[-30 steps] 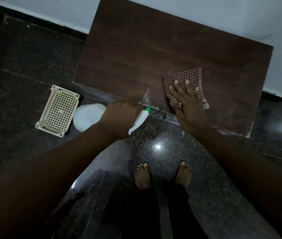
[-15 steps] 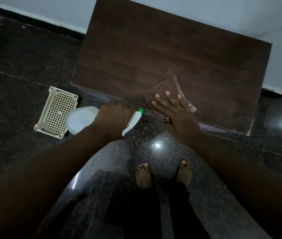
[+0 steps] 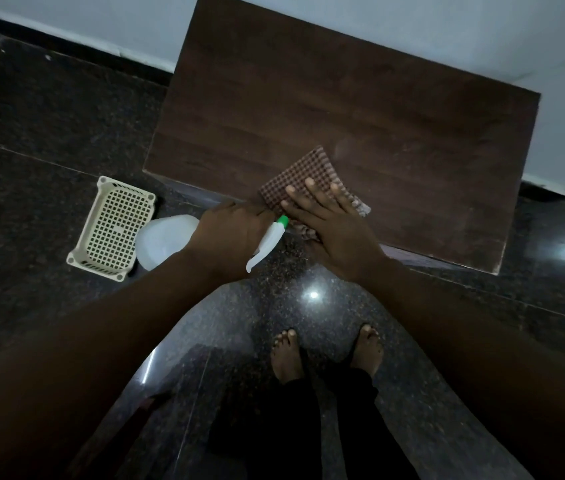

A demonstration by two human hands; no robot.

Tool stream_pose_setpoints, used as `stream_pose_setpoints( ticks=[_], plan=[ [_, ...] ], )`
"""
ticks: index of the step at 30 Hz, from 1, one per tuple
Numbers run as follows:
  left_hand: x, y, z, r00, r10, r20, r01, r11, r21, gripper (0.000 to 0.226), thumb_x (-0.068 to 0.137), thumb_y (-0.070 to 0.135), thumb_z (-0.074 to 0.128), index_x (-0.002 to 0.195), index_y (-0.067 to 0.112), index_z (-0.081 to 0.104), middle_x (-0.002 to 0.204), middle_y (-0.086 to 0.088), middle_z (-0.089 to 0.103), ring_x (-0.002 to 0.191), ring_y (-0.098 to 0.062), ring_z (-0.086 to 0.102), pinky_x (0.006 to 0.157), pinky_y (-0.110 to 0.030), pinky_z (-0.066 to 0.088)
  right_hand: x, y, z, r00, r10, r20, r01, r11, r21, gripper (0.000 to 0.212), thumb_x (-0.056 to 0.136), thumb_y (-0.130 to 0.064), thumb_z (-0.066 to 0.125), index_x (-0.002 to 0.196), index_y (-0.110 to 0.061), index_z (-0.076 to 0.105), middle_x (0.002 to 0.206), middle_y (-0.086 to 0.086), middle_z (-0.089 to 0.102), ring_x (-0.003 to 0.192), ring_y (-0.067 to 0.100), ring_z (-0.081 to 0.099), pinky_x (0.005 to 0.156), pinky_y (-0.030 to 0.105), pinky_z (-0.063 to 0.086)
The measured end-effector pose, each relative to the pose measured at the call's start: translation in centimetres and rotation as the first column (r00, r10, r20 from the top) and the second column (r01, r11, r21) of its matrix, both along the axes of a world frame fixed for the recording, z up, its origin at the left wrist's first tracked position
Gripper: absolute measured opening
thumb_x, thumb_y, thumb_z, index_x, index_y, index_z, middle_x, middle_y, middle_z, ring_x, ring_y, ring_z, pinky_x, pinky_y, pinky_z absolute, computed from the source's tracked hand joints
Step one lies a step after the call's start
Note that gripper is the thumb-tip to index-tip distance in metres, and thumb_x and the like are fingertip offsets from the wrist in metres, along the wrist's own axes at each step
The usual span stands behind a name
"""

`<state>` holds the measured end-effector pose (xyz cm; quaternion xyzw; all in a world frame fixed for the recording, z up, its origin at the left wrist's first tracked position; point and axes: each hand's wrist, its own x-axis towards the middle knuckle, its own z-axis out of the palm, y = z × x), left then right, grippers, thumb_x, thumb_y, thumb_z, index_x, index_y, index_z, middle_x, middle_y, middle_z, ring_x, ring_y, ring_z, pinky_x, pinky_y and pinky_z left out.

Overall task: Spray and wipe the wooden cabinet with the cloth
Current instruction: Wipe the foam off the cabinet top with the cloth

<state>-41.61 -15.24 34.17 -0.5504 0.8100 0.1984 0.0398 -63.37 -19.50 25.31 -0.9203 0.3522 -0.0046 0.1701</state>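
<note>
The dark wooden cabinet top (image 3: 360, 109) fills the upper middle of the head view. A brown checked cloth (image 3: 303, 176) lies on it near the front edge, partly hanging over that edge. My right hand (image 3: 334, 226) presses flat on the cloth with straight fingers. My left hand (image 3: 231, 233) grips the neck of a white spray bottle (image 3: 163, 242) with a green-tipped nozzle (image 3: 283, 221); the nozzle points at the cloth just in front of the cabinet edge.
A cream perforated plastic basket (image 3: 113, 228) sits on the dark polished stone floor (image 3: 49, 109) left of the bottle. My bare feet (image 3: 326, 351) stand below the cabinet front. A pale wall (image 3: 447, 32) backs the cabinet.
My right hand slid the cloth leftward and toward the front edge, then a little back onto the top. My left hand with the bottle stayed near the front edge.
</note>
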Motion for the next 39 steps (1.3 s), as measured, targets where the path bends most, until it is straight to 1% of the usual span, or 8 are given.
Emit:
stream_pose_setpoints(
  ticks=[3, 6, 9, 16, 23, 30, 35, 39],
  plan=[
    [-0.2, -0.4, 0.3, 0.999, -0.009, 0.037, 0.009, 1.000, 0.004, 0.035, 0.075, 0.030, 0.032, 0.082, 0.007, 0.058, 0.076, -0.014, 0.064, 0.063, -0.036, 0.058, 0.059, -0.033, 0.044, -2.9, -0.5, 0.0, 0.979, -0.204, 0.016, 0.204, 0.979, 0.016, 0.055, 0.101, -0.030, 0.042, 0.154, -0.030, 0.027, 0.163, -0.007, 0.019, 0.153, 0.018, 0.003, 0.124, 0.049, 0.006],
    [-0.9, -0.8, 0.9, 0.996, -0.025, 0.082, 0.023, 0.999, 0.028, 0.026, 0.063, 0.015, 0.066, 0.087, 0.007, 0.059, 0.079, -0.016, 0.065, 0.063, -0.037, 0.059, 0.060, -0.031, 0.042, -3.8, -2.7, 0.2, 0.918, -0.396, 0.022, 0.395, 0.918, 0.038, 0.050, 0.104, -0.033, 0.037, 0.153, -0.030, 0.027, 0.163, -0.008, 0.018, 0.153, 0.019, 0.003, 0.124, 0.047, 0.002],
    [-1.5, -1.2, 0.9, 0.991, -0.045, 0.125, 0.042, 0.999, 0.026, 0.036, 0.059, 0.015, 0.074, 0.091, 0.007, 0.060, 0.081, -0.017, 0.067, 0.065, -0.037, 0.060, 0.062, -0.031, 0.041, -2.1, -4.4, 0.2, 0.913, -0.408, 0.013, 0.407, 0.913, 0.034, 0.053, 0.102, -0.033, 0.038, 0.154, -0.029, 0.026, 0.164, -0.008, 0.017, 0.153, 0.023, 0.003, 0.123, 0.049, 0.000],
    [-4.1, -0.6, 0.4, 0.987, -0.098, 0.131, 0.105, 0.993, -0.049, 0.032, 0.075, 0.025, 0.061, 0.103, 0.009, 0.060, 0.089, -0.016, 0.067, 0.074, -0.035, 0.061, 0.068, -0.033, 0.040, -6.5, 0.7, -0.1, 0.985, -0.171, -0.031, 0.171, 0.985, -0.001, 0.054, 0.102, -0.031, 0.035, 0.155, -0.030, 0.023, 0.164, -0.009, 0.017, 0.153, 0.016, 0.002, 0.124, 0.047, 0.003],
    [-9.8, 0.6, 2.1, 0.994, -0.109, -0.003, 0.108, 0.989, -0.106, 0.056, 0.077, 0.034, 0.020, 0.093, 0.005, 0.066, 0.079, -0.016, 0.068, 0.063, -0.038, 0.061, 0.062, -0.034, 0.048, -14.2, 3.5, 0.3, 0.834, -0.552, 0.016, 0.552, 0.834, 0.008, 0.051, 0.103, -0.032, 0.035, 0.153, -0.028, 0.029, 0.163, -0.007, 0.020, 0.153, 0.019, 0.006, 0.124, 0.044, 0.001],
    [-14.6, 0.8, 1.2, 0.978, -0.182, 0.098, 0.184, 0.983, -0.011, 0.038, 0.073, 0.024, 0.062, 0.107, 0.007, 0.061, 0.099, -0.016, 0.067, 0.085, -0.036, 0.062, 0.079, -0.039, 0.046, -16.9, 6.7, -0.3, 0.936, -0.352, -0.029, 0.351, 0.936, -0.035, 0.062, 0.098, -0.027, 0.045, 0.155, -0.028, 0.021, 0.164, -0.008, 0.014, 0.153, 0.019, 0.001, 0.122, 0.053, 0.010],
    [-18.2, 0.4, 1.7, 0.977, -0.206, 0.057, 0.209, 0.977, -0.044, 0.047, 0.081, 0.036, 0.025, 0.091, 0.006, 0.060, 0.082, -0.016, 0.067, 0.069, -0.039, 0.061, 0.065, -0.037, 0.044, -21.2, 5.7, 0.4, 0.853, -0.522, 0.008, 0.522, 0.853, 0.016, 0.052, 0.102, -0.026, 0.041, 0.153, -0.026, 0.030, 0.163, -0.005, 0.020, 0.153, 0.020, 0.007, 0.123, 0.051, 0.008],
    [-19.7, 0.0, 1.4, 0.962, -0.240, 0.129, 0.239, 0.971, 0.029, 0.037, 0.065, 0.024, 0.069, 0.098, 0.009, 0.061, 0.087, -0.013, 0.068, 0.071, -0.036, 0.061, 0.065, -0.033, 0.043, -21.3, 4.4, 0.7, 0.808, -0.589, 0.038, 0.586, 0.808, 0.054, 0.055, 0.099, -0.026, 0.041, 0.153, -0.024, 0.029, 0.163, -0.003, 0.019, 0.153, 0.023, 0.005, 0.124, 0.046, 0.001]
  ],
)
